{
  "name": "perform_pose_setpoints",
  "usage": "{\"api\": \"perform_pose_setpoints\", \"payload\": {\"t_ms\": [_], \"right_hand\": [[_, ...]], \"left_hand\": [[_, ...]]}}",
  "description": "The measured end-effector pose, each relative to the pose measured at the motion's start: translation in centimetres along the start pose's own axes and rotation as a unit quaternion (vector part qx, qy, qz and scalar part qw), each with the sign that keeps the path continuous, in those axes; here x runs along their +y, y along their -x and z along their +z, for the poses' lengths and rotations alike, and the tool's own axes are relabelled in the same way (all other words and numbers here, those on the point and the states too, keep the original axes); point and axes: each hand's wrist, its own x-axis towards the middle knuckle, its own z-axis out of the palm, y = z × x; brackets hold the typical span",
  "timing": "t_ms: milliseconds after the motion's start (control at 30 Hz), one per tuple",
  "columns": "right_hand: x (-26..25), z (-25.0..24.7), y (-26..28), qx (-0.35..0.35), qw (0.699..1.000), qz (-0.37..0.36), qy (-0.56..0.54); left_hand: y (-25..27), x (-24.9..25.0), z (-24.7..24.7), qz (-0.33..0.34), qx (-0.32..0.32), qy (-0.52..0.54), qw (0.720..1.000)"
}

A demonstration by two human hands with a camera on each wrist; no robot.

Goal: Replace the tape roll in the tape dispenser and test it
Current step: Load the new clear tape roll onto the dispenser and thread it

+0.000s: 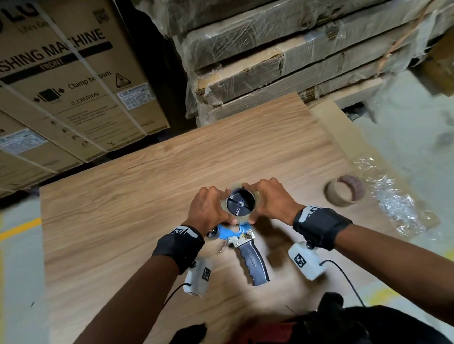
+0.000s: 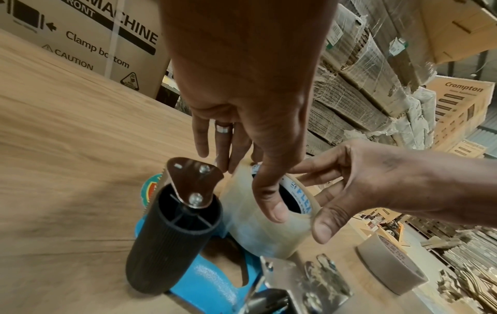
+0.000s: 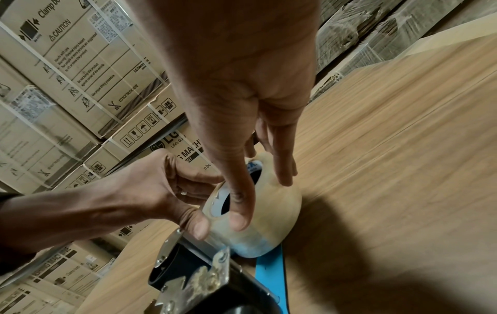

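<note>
From my station, the table [image 1: 120, 206] looked like matt wood-grain laminate, and the tape dispenser [image 1: 234, 231] on it had a glossy blue painted frame, shiny bare-metal brackets and a dark ribbed plastic handle [image 1: 253, 264]. Its black roller [image 2: 172, 238] was finely ridged and matt. The clear tape roll [image 2: 258, 231] looked smooth and glossy, while the spent core [image 1: 342, 190] was dull brown cardboard.
</note>
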Motion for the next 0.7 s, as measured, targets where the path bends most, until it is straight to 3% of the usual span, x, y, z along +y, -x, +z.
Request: {"api": "perform_pose_setpoints", "payload": {"t_ms": [700], "right_hand": [[1.5,1.1,-0.9,-0.012,0.999,-0.002,-0.040]], "left_hand": [[-0.8,0.1,0.8,-0.022,-0.009,0.016,1.000]]}}
